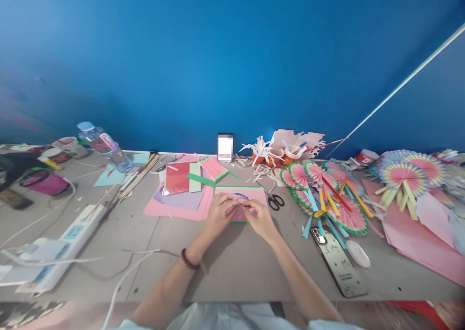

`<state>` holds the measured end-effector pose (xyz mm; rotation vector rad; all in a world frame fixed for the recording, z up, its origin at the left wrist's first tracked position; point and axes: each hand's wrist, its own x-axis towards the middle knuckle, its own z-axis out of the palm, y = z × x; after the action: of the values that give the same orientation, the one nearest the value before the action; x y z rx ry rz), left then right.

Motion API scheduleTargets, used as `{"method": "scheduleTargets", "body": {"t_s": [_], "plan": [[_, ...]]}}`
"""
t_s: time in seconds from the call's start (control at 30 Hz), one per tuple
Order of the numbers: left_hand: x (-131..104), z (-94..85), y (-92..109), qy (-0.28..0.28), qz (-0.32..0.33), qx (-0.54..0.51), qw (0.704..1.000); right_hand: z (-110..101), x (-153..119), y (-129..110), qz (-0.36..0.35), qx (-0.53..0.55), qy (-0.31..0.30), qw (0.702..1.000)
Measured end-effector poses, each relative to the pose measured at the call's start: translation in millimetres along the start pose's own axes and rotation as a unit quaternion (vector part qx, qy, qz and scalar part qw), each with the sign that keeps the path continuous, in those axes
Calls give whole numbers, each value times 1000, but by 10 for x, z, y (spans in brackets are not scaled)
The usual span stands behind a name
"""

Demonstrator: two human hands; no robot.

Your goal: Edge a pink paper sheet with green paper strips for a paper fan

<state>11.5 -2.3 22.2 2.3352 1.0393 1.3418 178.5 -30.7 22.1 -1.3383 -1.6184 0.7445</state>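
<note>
My left hand (218, 214) and my right hand (260, 218) meet above a pink paper sheet (259, 194) with green edges. Both hands are closed, their fingertips pinched together close to each other. Whatever is between the fingertips is too small to make out. Just behind the fingers, a curved blue shape (241, 195) lies on the sheet, partly hidden by my hands. Black-handled scissors (276, 202) rest right of the sheet. A pleated pink paper piece with green edges (213, 169) lies behind my left hand.
To the right are folded paper fans (350, 213), a phone (337, 262) and a white mouse (358, 254). Coloured sheets (156, 208) lie at left, beside wooden sticks (140, 177), a tilted bottle (105, 143) and a power strip (74, 245). A small screen (225, 148) and red cups (275, 156) stand behind.
</note>
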Motion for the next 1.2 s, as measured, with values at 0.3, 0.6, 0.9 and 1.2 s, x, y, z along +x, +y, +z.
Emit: {"method": "scheduleTargets", "body": {"t_s": [0.3, 0.6, 0.9, 1.2], "plan": [[-18, 9, 11, -36, -31, 28, 998, -21, 11, -79, -56, -48, 10, 997], [-53, 50, 34, -12, 25, 61, 998, -7, -1, -69, -34, -27, 32, 999], [-71, 42, 79, 26, 68, 84, 994, 66, -24, -44, 39, 54, 32, 997], [-128, 36, 197, 31, 5, -18, 999, -154, 137, 221, 116, 135, 160, 971]]}}
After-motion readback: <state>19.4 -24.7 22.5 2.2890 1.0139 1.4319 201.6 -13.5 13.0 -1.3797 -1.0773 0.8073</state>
